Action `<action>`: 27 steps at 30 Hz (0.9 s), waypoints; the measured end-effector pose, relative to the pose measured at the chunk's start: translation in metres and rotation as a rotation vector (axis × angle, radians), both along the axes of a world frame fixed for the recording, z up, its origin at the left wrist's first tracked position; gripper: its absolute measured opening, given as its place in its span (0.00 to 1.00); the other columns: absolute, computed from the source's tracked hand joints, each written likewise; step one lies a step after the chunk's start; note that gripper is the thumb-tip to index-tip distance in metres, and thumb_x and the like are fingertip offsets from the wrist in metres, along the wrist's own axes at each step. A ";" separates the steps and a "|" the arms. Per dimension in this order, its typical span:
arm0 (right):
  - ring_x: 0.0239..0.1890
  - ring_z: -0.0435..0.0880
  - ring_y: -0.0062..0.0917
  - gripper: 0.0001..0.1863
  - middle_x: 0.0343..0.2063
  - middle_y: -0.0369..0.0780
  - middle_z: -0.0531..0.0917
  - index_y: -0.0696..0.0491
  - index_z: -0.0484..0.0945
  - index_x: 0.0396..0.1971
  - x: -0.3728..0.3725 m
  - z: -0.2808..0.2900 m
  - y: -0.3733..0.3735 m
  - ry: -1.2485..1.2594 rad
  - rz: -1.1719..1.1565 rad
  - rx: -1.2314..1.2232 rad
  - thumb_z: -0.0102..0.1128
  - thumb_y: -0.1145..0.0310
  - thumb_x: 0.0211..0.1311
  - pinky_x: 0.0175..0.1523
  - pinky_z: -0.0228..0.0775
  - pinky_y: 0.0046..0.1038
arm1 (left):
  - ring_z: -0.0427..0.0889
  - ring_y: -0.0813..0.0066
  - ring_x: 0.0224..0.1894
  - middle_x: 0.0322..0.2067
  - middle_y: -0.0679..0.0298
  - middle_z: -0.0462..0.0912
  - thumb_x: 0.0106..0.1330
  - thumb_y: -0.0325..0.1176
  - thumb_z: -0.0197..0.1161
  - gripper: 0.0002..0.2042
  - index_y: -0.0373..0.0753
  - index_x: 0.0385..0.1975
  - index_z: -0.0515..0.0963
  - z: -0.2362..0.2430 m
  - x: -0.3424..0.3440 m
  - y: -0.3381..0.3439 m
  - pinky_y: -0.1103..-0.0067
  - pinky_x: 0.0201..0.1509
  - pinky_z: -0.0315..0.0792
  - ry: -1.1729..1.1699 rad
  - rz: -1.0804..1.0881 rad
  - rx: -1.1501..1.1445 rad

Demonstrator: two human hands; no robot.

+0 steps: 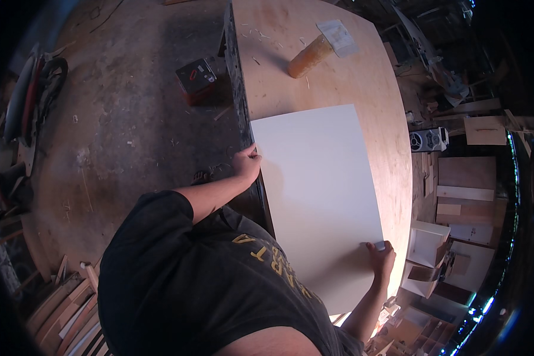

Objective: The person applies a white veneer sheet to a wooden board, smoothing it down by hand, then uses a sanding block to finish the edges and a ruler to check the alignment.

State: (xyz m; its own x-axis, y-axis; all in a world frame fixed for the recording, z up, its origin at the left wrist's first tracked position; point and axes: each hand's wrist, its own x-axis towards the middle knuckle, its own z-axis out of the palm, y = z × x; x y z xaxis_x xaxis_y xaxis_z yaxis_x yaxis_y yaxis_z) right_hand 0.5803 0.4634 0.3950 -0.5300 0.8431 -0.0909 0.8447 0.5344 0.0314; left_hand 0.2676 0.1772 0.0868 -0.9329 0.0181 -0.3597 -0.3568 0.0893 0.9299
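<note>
A large white rectangular board point(317, 196) lies flat on the wooden worktable in front of me, its left side along the table's near edge. My left hand point(247, 164) is closed at the board's left edge, with its thumb and curled fingers against that edge. On the opposite long side, my right hand point(382, 260) pinches the board's right edge, nearer its lower end. A small pale grey patch shows between thumb and forefinger there; what it is I cannot make out. My body hides part of the board's lower left side.
Beyond the board, an orange-brown cylinder with a whitish flat piece at its end point(311, 55) lies on the worktable point(267, 89) among wood shavings. A dark and red box point(196, 80) stands on the floor at left. Wooden panels point(466, 172) and a speaker-like unit point(428, 140) are at right.
</note>
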 end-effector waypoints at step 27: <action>0.39 0.90 0.49 0.25 0.34 0.55 0.89 0.61 0.83 0.38 -0.018 0.024 -0.019 -0.063 -0.026 -0.040 0.77 0.54 0.52 0.44 0.81 0.44 | 0.89 0.64 0.34 0.30 0.60 0.89 0.60 0.27 0.67 0.22 0.40 0.57 0.84 0.007 -0.001 -0.008 0.70 0.44 0.80 0.174 -0.071 -0.169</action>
State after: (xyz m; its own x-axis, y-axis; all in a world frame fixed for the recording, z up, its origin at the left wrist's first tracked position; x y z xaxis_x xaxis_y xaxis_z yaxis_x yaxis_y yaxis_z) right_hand 0.5628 0.4446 0.4195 -0.5001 0.8515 -0.1575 0.8553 0.5142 0.0644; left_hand 0.2669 0.1688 0.0939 -0.9795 0.0387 -0.1975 -0.1803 0.2682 0.9464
